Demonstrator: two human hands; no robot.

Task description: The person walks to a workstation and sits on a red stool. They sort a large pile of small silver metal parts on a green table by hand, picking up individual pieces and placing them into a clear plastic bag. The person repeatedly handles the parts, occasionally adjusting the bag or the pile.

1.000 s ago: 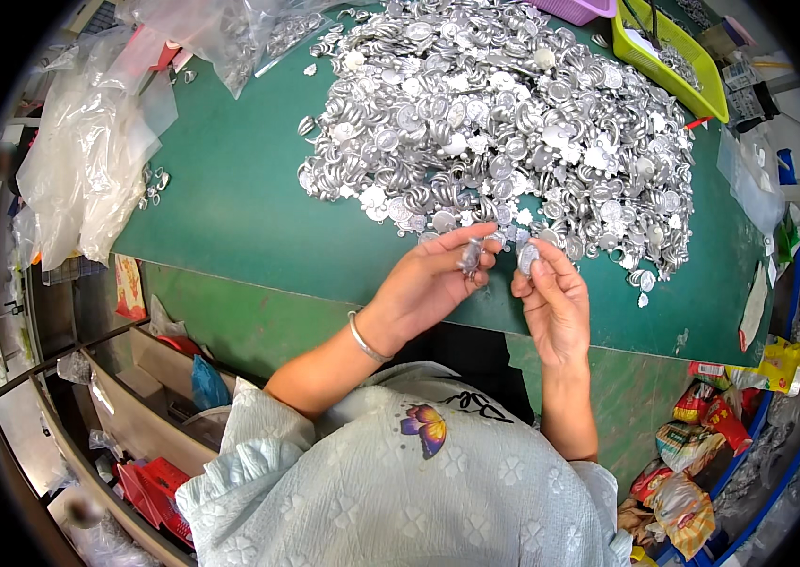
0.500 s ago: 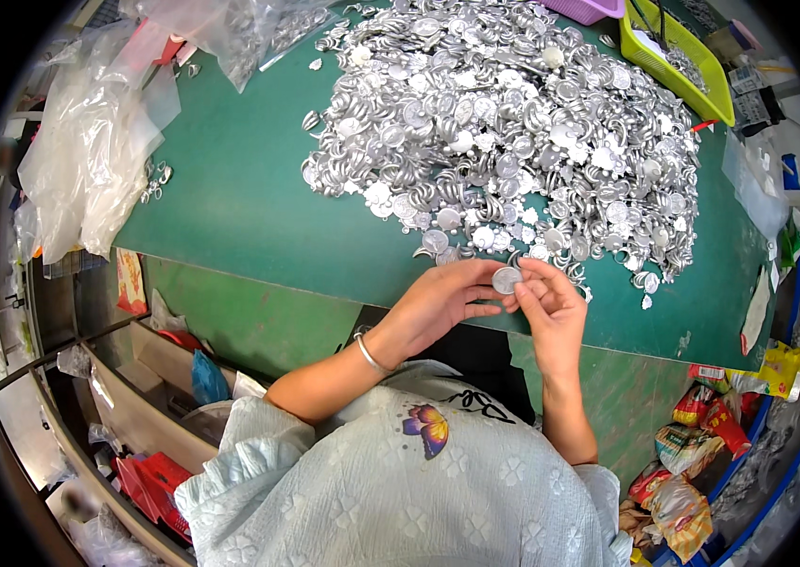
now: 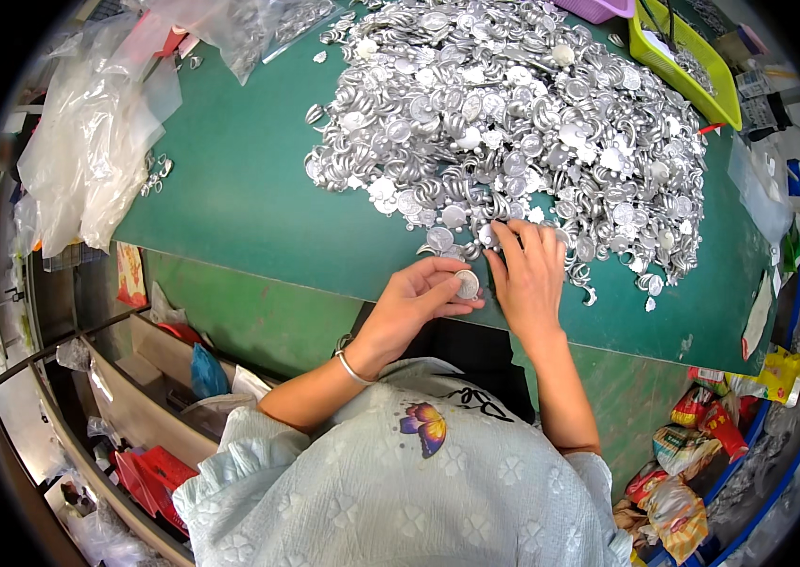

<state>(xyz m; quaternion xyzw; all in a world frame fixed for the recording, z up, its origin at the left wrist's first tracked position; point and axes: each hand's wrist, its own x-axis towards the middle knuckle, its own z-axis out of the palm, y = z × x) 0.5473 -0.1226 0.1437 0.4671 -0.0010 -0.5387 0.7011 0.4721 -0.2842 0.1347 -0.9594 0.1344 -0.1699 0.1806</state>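
My left hand (image 3: 423,295), just off the table's near edge, pinches a round silver coin-shaped metal piece (image 3: 467,283) between thumb and fingers. To its right, my right hand (image 3: 529,274) reaches over the front of a large heap of silver metal pieces (image 3: 513,123). Its thumb and index finger close around another small round silver piece (image 3: 488,235) at the heap's near edge; the other fingers stretch over nearby pieces. The heap mixes coin-like discs, curved claw-like parts and small flower-shaped ones.
The heap lies on a green table (image 3: 230,161). Clear plastic bags (image 3: 97,142) cover its left side, near a few loose rings (image 3: 156,175). At the back right stand a yellow-green basket (image 3: 688,71) and a purple one (image 3: 598,8). Snack packets (image 3: 688,444) lie below right.
My hands have parted. The left has drawn slightly left and nearer with the coin-shaped piece; the right has let go of it and moved forward to the heap's edge.
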